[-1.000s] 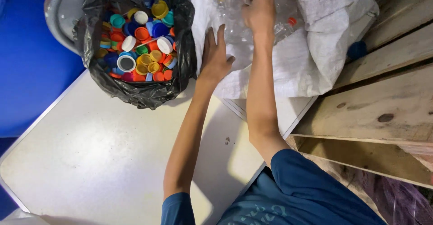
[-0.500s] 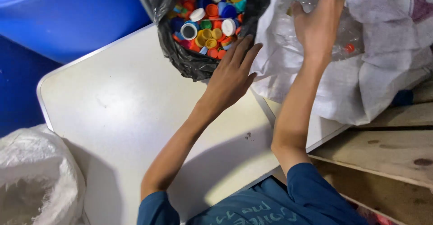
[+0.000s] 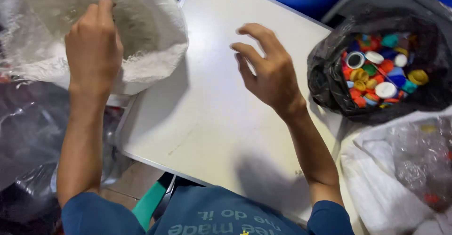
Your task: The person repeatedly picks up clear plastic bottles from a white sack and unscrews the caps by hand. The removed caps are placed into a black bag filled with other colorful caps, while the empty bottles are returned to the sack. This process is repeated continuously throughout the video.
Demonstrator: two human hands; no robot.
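Note:
My left hand (image 3: 93, 46) reaches over the mouth of a large white woven sack (image 3: 155, 42) at the upper left. Its fingers are curled and seen from the back, so whatever is in them is hidden. My right hand (image 3: 268, 70) hovers over the white table (image 3: 207, 117) with its fingers spread and holds nothing. To its right stands a black plastic bag (image 3: 329, 89) full of coloured bottle caps (image 3: 381, 72).
A second white sack (image 3: 381, 192) with crushed clear plastic bottles (image 3: 421, 164) lies at the lower right. Dark plastic bags (image 3: 28, 136) sit on the floor at the left, below the table's edge. A blue surface runs along the top.
The view has swung left. My left hand moved from the bag of caps to the left white sack. My right hand left the bottle sack and now hangs open over the table.

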